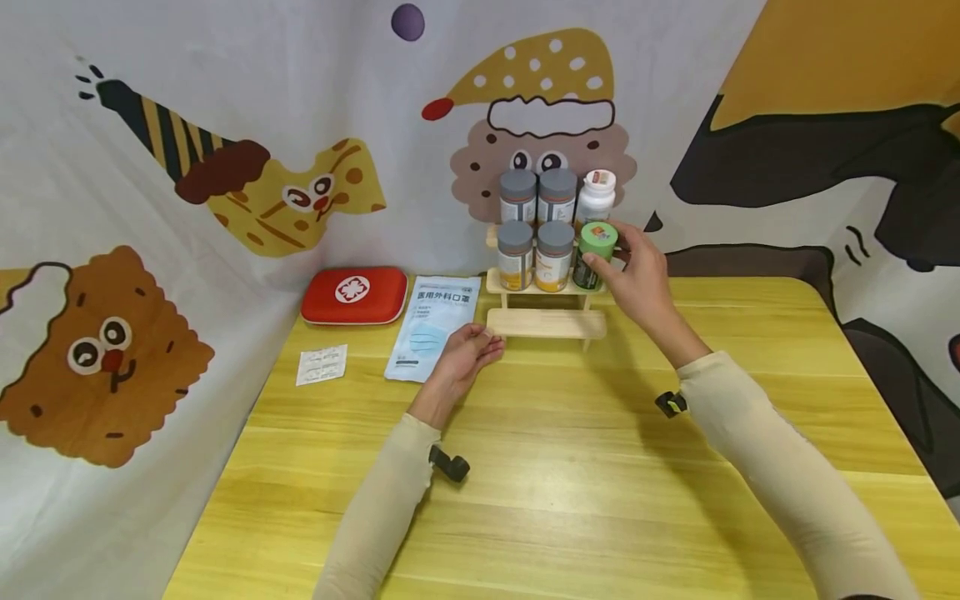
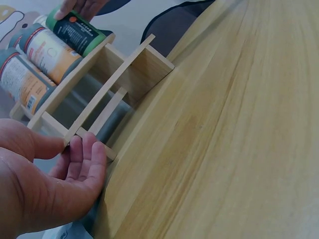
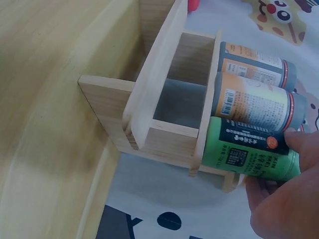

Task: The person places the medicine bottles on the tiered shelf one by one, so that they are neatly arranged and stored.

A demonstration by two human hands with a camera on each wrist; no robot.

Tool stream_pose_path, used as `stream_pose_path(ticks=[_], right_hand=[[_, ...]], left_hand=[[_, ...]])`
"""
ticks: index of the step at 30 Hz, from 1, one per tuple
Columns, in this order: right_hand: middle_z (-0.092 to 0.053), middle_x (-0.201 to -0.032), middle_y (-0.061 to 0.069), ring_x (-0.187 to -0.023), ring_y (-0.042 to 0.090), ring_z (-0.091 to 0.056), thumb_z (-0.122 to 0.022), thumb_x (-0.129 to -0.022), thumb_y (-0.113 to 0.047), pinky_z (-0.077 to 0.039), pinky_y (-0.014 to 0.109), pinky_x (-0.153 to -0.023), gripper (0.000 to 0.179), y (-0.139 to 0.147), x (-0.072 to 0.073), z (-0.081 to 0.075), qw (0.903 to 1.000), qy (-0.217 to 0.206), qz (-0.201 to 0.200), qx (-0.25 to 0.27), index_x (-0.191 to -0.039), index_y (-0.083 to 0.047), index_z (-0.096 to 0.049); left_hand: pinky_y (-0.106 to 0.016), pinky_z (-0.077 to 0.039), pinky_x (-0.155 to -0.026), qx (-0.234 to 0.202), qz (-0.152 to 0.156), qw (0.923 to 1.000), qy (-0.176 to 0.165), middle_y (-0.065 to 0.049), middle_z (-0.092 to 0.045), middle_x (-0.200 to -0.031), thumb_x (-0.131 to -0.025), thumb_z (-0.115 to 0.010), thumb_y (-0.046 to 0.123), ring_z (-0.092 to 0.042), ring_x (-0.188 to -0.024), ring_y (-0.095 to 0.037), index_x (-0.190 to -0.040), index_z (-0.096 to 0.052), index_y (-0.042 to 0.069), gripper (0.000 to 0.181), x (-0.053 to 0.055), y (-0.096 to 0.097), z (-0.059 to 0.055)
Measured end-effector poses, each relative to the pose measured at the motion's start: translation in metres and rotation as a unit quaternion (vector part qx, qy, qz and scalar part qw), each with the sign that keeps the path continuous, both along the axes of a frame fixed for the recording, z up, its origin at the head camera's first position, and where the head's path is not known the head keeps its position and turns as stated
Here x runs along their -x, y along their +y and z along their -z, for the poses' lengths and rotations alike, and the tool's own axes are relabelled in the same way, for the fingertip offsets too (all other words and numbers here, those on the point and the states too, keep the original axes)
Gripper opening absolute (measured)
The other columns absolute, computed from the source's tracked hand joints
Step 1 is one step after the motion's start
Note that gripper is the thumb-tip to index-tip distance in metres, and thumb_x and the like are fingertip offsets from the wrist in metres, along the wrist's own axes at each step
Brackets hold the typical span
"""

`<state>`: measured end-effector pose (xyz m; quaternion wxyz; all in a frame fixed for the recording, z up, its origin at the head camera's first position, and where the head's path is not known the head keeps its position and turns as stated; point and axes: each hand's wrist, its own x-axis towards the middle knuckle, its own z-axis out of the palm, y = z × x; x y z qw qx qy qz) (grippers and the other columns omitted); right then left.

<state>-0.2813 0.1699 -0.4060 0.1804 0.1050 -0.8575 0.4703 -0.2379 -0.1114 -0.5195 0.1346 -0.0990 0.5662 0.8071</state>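
Note:
A tiered wooden rack (image 1: 546, 323) stands at the back of the table, its lowest step bare. My left hand (image 1: 467, 358) pinches the left end of that step between thumb and fingers, as the left wrist view shows. On the middle step, at the right end, stands a green bottle (image 3: 251, 149) with a light green lid. My right hand (image 1: 637, 271) grips it near the lid, thumb in front and fingers behind. Beside it stand two grey-lidded bottles (image 1: 552, 257) with orange and white labels. Behind, on the top step, are two more grey-lidded bottles (image 1: 517, 196) and a white bottle (image 1: 597, 198).
Left of the rack lies a blue and white mask packet (image 1: 435, 321). A red first-aid case (image 1: 354, 296) sits beyond it, with a blister pack (image 1: 322, 365) in front. A printed cloth (image 1: 300, 100) hangs close behind the table (image 1: 555, 483).

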Motion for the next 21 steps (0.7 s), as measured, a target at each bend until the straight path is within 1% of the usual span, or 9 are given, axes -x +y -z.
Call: stream_pose_path(ticks=[4,9,12,18,21], right_hand=[[-0.061,-0.143,0.021,-0.130,0.036,-0.062,-0.078,-0.098,-0.018,-0.056,0.051,-0.113,0.060,-0.002,0.000,0.002,0.9998,0.010,0.008,0.012,-0.150,-0.002,-0.052],[-0.060,-0.140,0.020,-0.127,0.037,-0.062,-0.080,-0.097,-0.019,-0.056,0.054,-0.112,0.060,-0.004,-0.001,0.006,0.9994,0.029,0.015,0.008,-0.149,-0.006,-0.054],[-0.058,-0.138,0.020,-0.127,0.035,-0.061,-0.082,-0.094,-0.018,-0.057,0.052,-0.111,0.064,-0.004,-0.002,0.009,0.9991,0.038,0.017,0.009,-0.150,-0.008,-0.054],[-0.056,-0.141,0.021,-0.132,0.034,-0.060,-0.084,-0.093,-0.014,-0.058,0.048,-0.111,0.068,-0.004,-0.003,0.016,0.9986,0.042,0.027,0.018,-0.151,-0.004,-0.051],[-0.056,-0.142,0.021,-0.134,0.035,-0.060,-0.084,-0.092,-0.013,-0.057,0.046,-0.112,0.068,-0.005,-0.003,0.017,0.9987,0.036,0.029,0.020,-0.150,-0.002,-0.050]], left_hand=[[-0.033,-0.065,-0.098,0.003,0.002,1.0000,0.001,-0.010,-0.068,-0.098,-0.108,-0.057,0.004,-0.072,-0.093,-0.018,-0.109,-0.051,0.006,0.006,0.000,0.000,-0.001],[-0.034,-0.065,-0.100,0.006,0.000,1.0000,0.002,-0.012,-0.068,-0.101,-0.108,-0.056,0.004,-0.072,-0.095,-0.020,-0.110,-0.052,0.005,0.005,0.000,-0.001,-0.002],[-0.033,-0.065,-0.099,0.005,-0.002,1.0000,0.003,-0.012,-0.068,-0.101,-0.108,-0.057,0.004,-0.072,-0.095,-0.020,-0.110,-0.052,0.004,0.005,0.000,0.000,-0.002],[-0.034,-0.064,-0.100,-0.020,-0.005,0.9997,-0.014,-0.010,-0.066,-0.099,-0.109,-0.054,0.003,-0.071,-0.095,-0.019,-0.110,-0.050,0.007,0.006,-0.001,0.002,-0.001],[-0.033,-0.064,-0.101,-0.023,-0.008,0.9996,-0.015,-0.009,-0.066,-0.099,-0.109,-0.054,0.002,-0.071,-0.095,-0.019,-0.111,-0.050,0.006,0.006,-0.002,0.002,-0.001]])
